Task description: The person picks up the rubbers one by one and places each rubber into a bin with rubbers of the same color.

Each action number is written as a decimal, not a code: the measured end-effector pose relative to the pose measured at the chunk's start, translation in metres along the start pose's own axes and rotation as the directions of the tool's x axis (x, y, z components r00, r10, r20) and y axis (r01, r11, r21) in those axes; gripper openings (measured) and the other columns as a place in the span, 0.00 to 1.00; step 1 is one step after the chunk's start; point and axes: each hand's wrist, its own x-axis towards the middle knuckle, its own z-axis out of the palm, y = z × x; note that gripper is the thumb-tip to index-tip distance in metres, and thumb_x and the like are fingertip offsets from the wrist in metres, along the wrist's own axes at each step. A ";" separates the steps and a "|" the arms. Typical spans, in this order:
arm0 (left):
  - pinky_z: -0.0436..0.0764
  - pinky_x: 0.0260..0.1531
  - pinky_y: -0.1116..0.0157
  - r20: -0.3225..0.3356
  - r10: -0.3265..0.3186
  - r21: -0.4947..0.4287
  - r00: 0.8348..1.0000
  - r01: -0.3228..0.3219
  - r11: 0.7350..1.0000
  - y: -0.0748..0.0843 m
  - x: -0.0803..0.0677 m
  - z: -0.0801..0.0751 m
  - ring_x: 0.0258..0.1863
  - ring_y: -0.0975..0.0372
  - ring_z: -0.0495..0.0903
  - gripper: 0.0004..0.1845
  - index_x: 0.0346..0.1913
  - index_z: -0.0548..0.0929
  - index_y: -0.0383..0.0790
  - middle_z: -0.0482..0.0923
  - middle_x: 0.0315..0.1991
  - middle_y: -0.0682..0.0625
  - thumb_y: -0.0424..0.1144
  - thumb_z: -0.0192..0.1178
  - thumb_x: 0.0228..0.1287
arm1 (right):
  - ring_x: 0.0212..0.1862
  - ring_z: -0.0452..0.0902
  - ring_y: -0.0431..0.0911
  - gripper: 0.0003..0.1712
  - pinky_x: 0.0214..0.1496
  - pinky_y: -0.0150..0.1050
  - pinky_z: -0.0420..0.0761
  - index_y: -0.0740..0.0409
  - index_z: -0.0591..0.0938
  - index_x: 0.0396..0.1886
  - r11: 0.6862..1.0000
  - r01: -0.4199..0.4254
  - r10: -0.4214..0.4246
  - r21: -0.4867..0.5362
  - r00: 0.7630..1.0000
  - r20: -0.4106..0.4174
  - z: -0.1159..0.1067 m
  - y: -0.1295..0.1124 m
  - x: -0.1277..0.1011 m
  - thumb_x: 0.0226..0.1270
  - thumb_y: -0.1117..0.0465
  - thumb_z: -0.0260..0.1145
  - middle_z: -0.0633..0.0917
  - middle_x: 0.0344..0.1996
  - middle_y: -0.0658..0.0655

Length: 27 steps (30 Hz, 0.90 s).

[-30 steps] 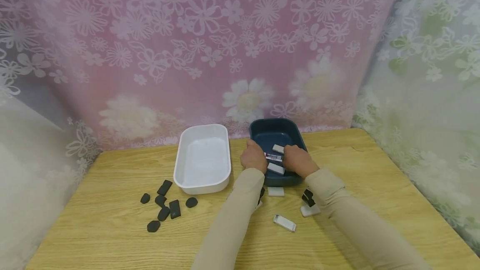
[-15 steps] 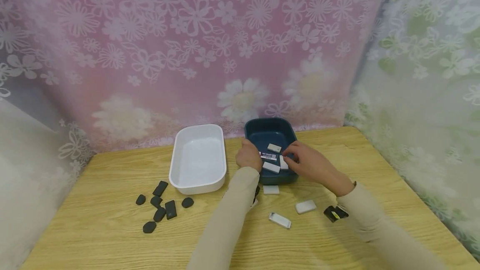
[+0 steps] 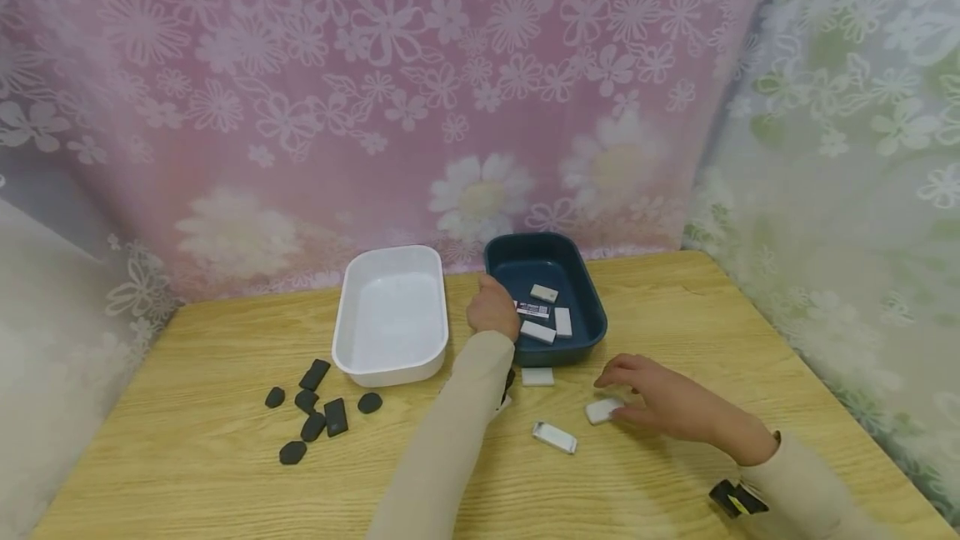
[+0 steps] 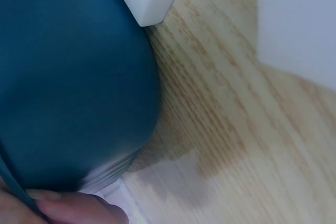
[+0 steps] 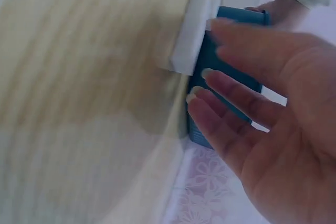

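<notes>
We see our left hand (image 3: 493, 308) on the near left rim of the blue tray (image 3: 592, 307), with its fingers curled over the edge, so it grips the tray and keeps it from sliding. Inside the blue tray lie a few white erasers (image 3: 537, 332), one with a printed label. Our right hand (image 3: 660, 400) is down on the table (image 3: 187, 465), in front of the blue tray and a little to the right. Its fingers are straight and spread, and it holds nothing yet. The fingertips sit on or right at a white eraser (image 3: 602, 411) that lies flat on the wood; we cannot tell if they really touch it. Two more white erasers lie near it: one (image 3: 537, 377) just in front of the blue tray, and one (image 3: 555, 437) farther from the tray, toward us. To pick the eraser up well, we think we should pinch it by its two long sides with thumb and fingers, lift it straight up, and carry it over the rim while the left hand keeps the tray steady. To the left of the blue tray stands a white tray (image 3: 390, 323), and farther left some black pieces (image 3: 315, 415) lie in a bunch.
</notes>
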 end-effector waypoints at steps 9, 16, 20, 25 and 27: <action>0.81 0.29 0.59 0.029 0.015 -0.011 0.999 -0.014 1.000 -0.001 0.001 -0.001 0.32 0.55 0.84 0.11 0.44 0.69 0.35 0.84 0.32 0.42 0.36 0.58 0.65 | 0.40 0.73 0.40 0.11 0.41 0.39 0.77 0.55 0.83 0.43 0.993 0.105 -0.104 -0.052 0.994 0.016 0.013 0.006 0.009 0.60 0.64 0.70 0.78 0.40 0.48; 0.81 0.30 0.59 0.018 0.016 0.006 1.000 -0.016 1.000 -0.004 0.002 -0.001 0.32 0.55 0.84 0.13 0.45 0.69 0.35 0.84 0.33 0.42 0.36 0.59 0.63 | 0.40 0.73 0.37 0.10 0.41 0.36 0.77 0.53 0.82 0.45 0.995 0.050 -0.054 0.090 0.998 0.043 0.010 0.006 0.010 0.64 0.60 0.67 0.77 0.40 0.45; 0.81 0.29 0.59 0.006 0.019 -0.008 1.000 -0.019 1.000 -0.003 0.001 0.000 0.32 0.55 0.84 0.11 0.44 0.69 0.35 0.84 0.32 0.42 0.35 0.59 0.64 | 0.41 0.75 0.38 0.11 0.41 0.36 0.78 0.52 0.81 0.47 0.983 0.038 -0.035 0.182 0.999 -0.018 -0.002 0.004 0.011 0.66 0.56 0.65 0.78 0.41 0.45; 0.81 0.29 0.60 -0.004 0.023 0.006 1.000 -0.023 1.000 -0.001 -0.001 -0.001 0.32 0.56 0.84 0.12 0.44 0.69 0.36 0.84 0.32 0.43 0.35 0.59 0.63 | 0.42 0.77 0.39 0.13 0.43 0.35 0.79 0.55 0.81 0.49 0.989 0.072 -0.055 0.126 0.990 -0.130 -0.023 0.008 0.027 0.65 0.62 0.65 0.78 0.42 0.47; 0.81 0.29 0.60 -0.002 0.020 0.012 1.000 -0.020 1.000 -0.001 -0.003 -0.001 0.32 0.56 0.84 0.13 0.44 0.69 0.36 0.84 0.32 0.43 0.36 0.61 0.62 | 0.41 0.77 0.39 0.13 0.42 0.36 0.79 0.56 0.82 0.49 0.994 0.067 -0.051 0.087 0.983 -0.178 -0.030 0.013 0.037 0.64 0.65 0.66 0.78 0.42 0.48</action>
